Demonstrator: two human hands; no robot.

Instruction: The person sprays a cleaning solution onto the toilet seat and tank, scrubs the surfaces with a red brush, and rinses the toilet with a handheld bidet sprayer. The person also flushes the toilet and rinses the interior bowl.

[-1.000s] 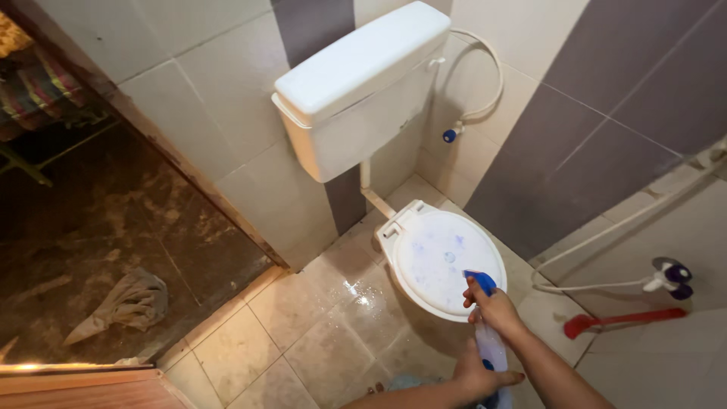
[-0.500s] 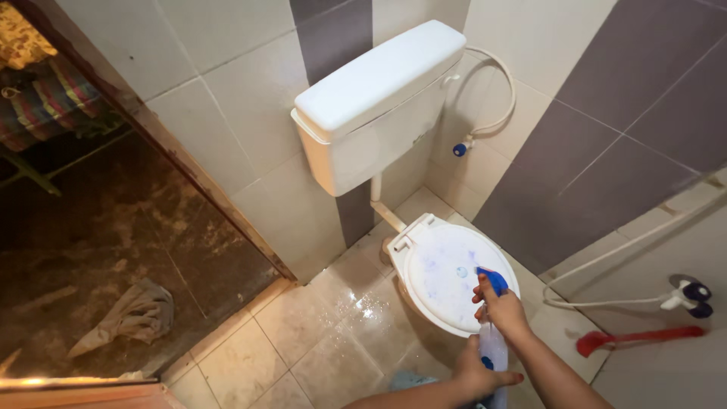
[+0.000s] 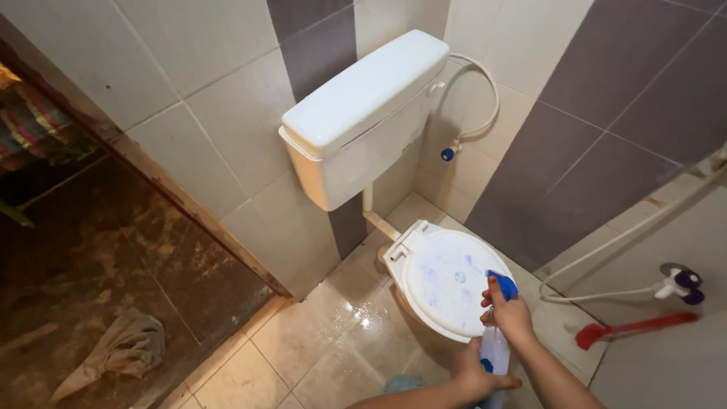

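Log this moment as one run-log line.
right hand: grips blue trigger head of spray bottle | left hand: holds bottle's lower body | nozzle toward closed toilet lid, speckled with droplets

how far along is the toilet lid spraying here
Done: the closed white plastic toilet lid already carries bluish spray spots. In hand: the right hand grips the blue trigger of the clear spray bottle; the left hand steadies its base. Left: the spots are not wiped.

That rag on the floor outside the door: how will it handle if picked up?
The rag lies crumpled in loose folds, so it will probably be floppy and drape. It looks thin, so likely light, unless damp, which I cannot tell. The brown floor looks grimy, so grit may cling.
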